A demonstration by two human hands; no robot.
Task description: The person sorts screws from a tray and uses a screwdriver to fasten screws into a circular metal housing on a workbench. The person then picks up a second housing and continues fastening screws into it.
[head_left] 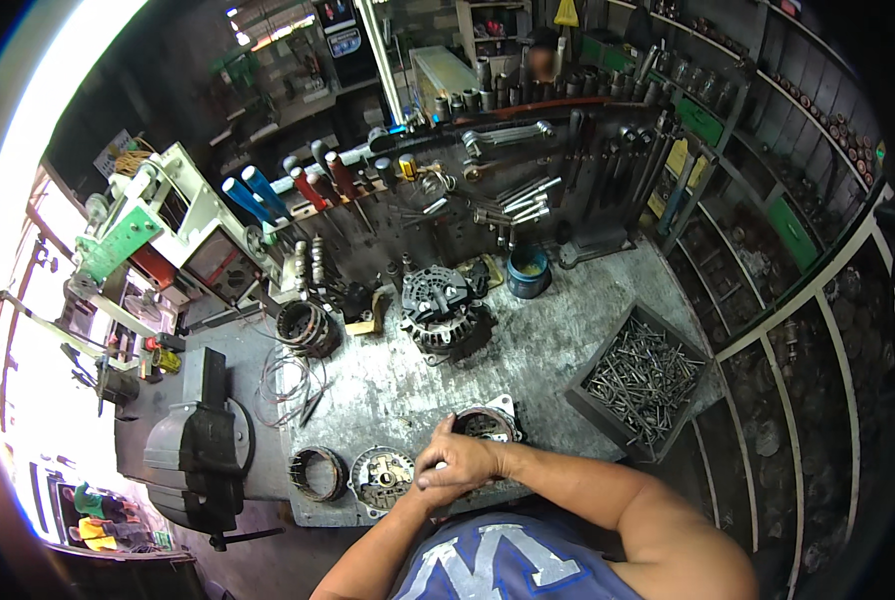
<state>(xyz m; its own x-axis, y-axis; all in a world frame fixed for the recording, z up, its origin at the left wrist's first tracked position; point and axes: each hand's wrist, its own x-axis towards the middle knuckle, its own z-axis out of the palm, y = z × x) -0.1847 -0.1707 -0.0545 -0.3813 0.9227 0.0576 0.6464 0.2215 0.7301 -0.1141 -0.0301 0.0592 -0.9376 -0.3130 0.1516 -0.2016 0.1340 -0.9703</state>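
Note:
My hands meet at the workbench's near edge, over greasy alternator parts. My right hand lies across my left, its fingers curled in; whatever they close on is too small or hidden to name. My left hand is mostly covered, and its fingers cannot be made out. Just left of them lies a round metal alternator end housing, its inner side up. Beside that stands a bare stator ring. A second round housing with a mounting ear sits right behind my right hand, partly covered by it.
Farther back stand an assembled alternator, a copper-wound stator and a blue pot. A tray of screws lies right, a bench vise left. Screwdrivers, wrenches and sockets line the back rack.

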